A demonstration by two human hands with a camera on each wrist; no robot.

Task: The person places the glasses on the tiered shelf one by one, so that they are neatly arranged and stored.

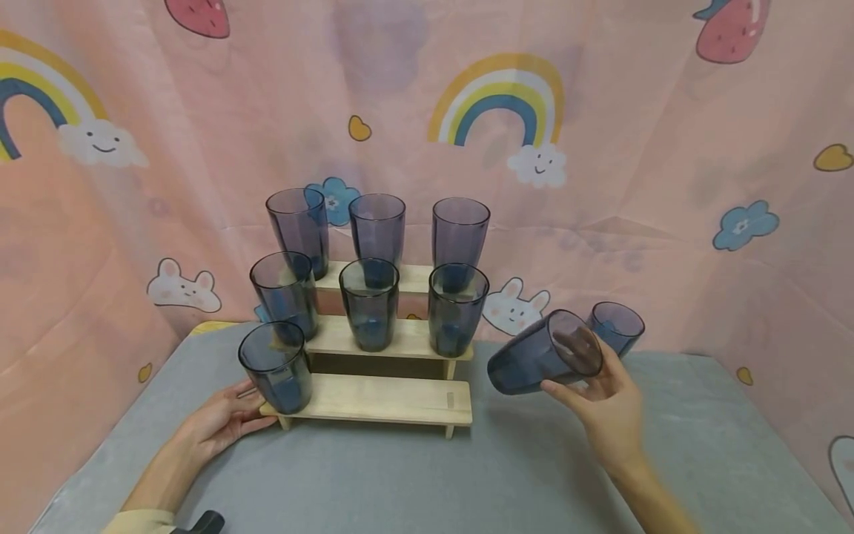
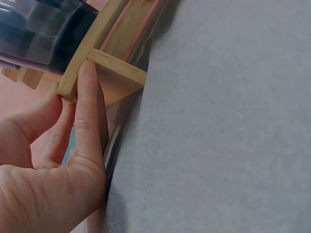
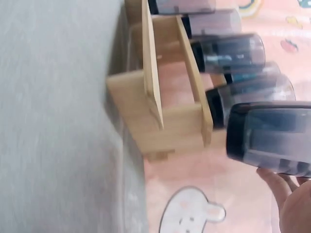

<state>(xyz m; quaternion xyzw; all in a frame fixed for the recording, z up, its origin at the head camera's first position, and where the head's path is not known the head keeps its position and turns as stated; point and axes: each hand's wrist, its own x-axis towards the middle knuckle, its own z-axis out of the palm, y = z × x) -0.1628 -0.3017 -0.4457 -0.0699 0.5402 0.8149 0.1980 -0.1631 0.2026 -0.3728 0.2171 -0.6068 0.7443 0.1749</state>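
Observation:
A three-step wooden rack [image 1: 394,400] stands on the grey table. It carries several dark blue glasses, one of them [image 1: 276,367] at the left end of the lowest step. My left hand [image 1: 220,423] rests against the rack's left end, fingers [image 2: 87,111] straight on the wood [image 2: 116,73]. My right hand [image 1: 607,404] grips a tilted dark glass [image 1: 543,354] in the air to the right of the rack; the glass [image 3: 272,138] lies sideways in the right wrist view, my fingers [image 3: 279,187] under it. Another glass [image 1: 617,326] stands behind that hand.
The grey cloth [image 1: 414,475] covers the table in front of the rack. A pink cartoon curtain [image 1: 634,185] closes off the back and both sides. The rack [image 3: 160,111] appears side-on in the right wrist view.

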